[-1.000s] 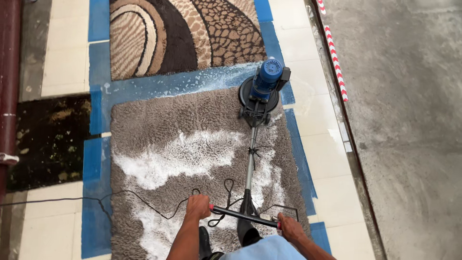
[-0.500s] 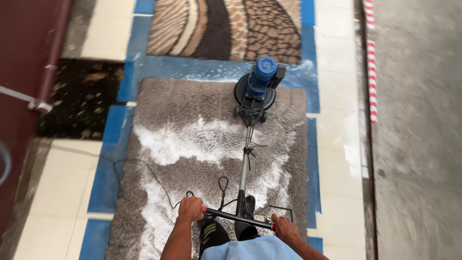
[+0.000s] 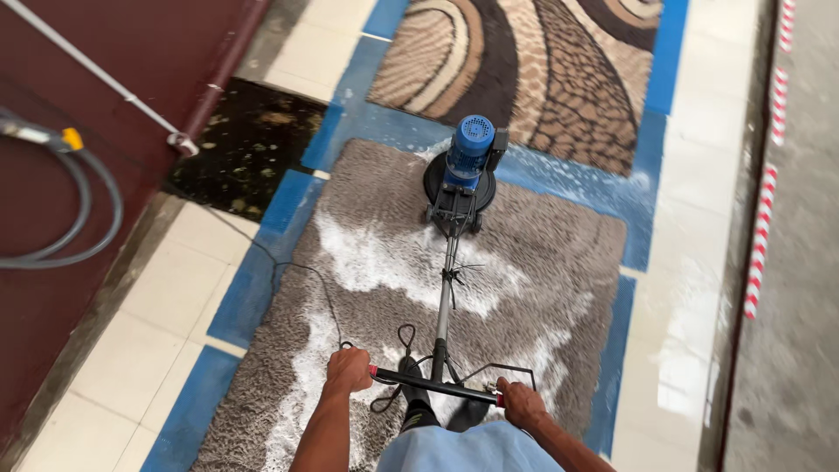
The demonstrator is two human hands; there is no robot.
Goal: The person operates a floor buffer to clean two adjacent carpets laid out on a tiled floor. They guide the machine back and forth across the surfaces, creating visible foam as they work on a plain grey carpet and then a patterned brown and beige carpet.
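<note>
Gripping the handlebar (image 3: 434,385) with left hand (image 3: 349,369) and right hand (image 3: 521,403), the person runs the scrubber (image 3: 461,172) over a grey rug (image 3: 559,253); foam covers the middle, the edges look unscrubbed.

Open room is left over the grey rug (image 3: 559,262) at centre right. The lower centre is barred by the handlebar (image 3: 434,385), with a black cable (image 3: 306,280) trailing at left and a hose (image 3: 61,218) looped far left.

A single head-worn camera looks steeply down and forward from standing height, close above both grips, taking in the foamy grey shag rug (image 3: 524,262) stretching ahead of them.
</note>
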